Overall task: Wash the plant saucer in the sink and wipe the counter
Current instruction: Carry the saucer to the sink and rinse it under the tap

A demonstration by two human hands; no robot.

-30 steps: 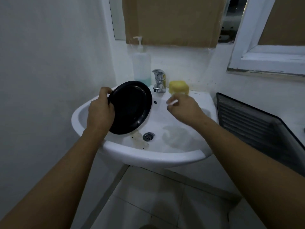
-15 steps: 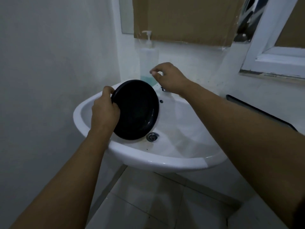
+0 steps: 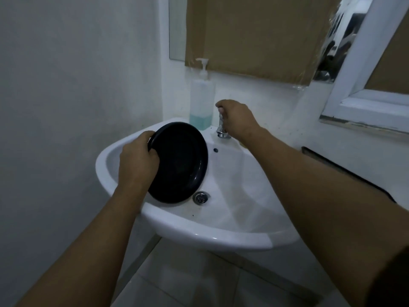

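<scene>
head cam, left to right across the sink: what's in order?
left hand → saucer → drain → faucet → right hand. Soap bottle sits behind the saucer's far edge, so it is left out.

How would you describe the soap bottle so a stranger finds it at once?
Start at the white sink on the wall. At its back edge, left of the tap, stands the soap bottle. It is tall and clear, with a white pump and some blue-green liquid at the bottom.

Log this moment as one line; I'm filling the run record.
left hand: holds black saucer tilted over sink | right hand: on tap | water: none seen
</scene>
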